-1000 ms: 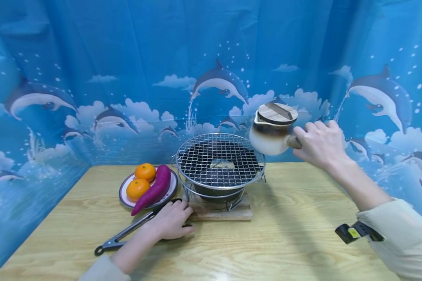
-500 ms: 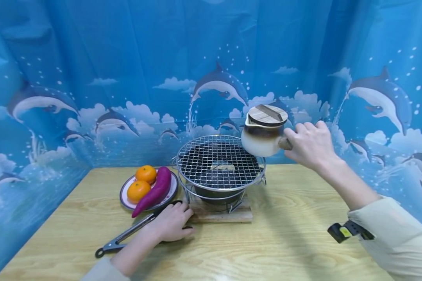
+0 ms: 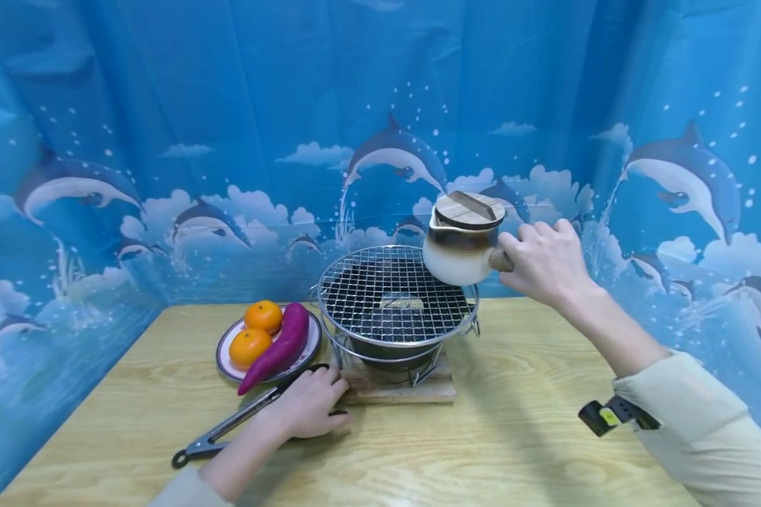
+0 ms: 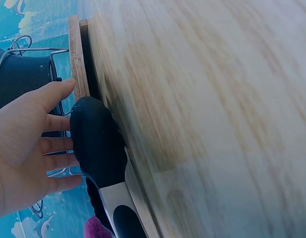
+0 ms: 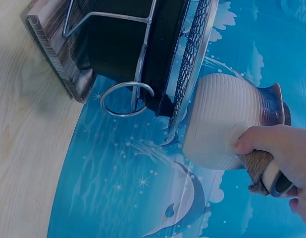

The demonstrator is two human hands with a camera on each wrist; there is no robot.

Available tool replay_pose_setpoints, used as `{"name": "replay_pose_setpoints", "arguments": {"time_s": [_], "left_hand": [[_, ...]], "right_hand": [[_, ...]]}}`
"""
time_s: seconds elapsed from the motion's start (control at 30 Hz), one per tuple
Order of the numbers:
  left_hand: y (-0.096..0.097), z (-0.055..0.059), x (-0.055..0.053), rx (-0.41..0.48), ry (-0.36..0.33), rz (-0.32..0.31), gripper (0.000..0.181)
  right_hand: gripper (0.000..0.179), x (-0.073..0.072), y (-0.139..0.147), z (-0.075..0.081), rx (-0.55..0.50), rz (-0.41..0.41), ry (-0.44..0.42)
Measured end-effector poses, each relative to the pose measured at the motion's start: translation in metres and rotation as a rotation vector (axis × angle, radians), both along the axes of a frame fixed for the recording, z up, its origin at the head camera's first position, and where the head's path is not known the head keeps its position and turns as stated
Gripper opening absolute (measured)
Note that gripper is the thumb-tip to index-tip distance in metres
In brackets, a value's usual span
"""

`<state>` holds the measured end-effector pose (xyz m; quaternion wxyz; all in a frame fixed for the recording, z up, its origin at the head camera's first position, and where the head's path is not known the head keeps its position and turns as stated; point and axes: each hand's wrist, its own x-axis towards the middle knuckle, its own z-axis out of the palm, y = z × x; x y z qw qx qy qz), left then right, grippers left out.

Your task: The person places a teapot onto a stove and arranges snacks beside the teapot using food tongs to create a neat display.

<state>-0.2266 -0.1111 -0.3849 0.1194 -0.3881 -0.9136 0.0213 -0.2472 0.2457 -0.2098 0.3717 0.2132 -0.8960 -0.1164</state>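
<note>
My right hand (image 3: 545, 260) grips the rope-wrapped side handle (image 5: 257, 166) of a small ceramic teapot (image 3: 459, 253), white below and brown above, with a wooden lid (image 3: 469, 210). The teapot is held upright over the right part of the round wire grill mesh (image 3: 387, 296); in the right wrist view its base is close to the mesh rim. My left hand (image 3: 311, 401) lies low at the black-tipped tongs (image 3: 234, 419), in front of the grill. In the left wrist view its fingers are loosely extended beside one black tong head (image 4: 98, 139), not wrapped round it.
The black stove (image 3: 390, 355) under the mesh stands in a wire frame on a wooden board (image 3: 418, 389). Left of it, a plate (image 3: 225, 355) bears two oranges (image 3: 249, 347) and a purple sweet potato (image 3: 285, 345). A dolphin-print curtain (image 3: 228, 105) borders the wooden table (image 3: 482, 458).
My right hand has carried the teapot leftward and slightly down, from beside the grill's right edge to over the mesh. The left hand stays at the tongs.
</note>
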Motion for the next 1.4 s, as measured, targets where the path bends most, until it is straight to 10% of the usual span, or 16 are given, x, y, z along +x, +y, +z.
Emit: {"name": "replay_pose_setpoints", "arguments": {"time_s": [1.4], "left_hand": [[-0.002,-0.003,-0.001,-0.01,-0.024,0.014,0.04]], "right_hand": [[0.026,-0.009,-0.025,-0.009,0.049,0.061,0.009]]}}
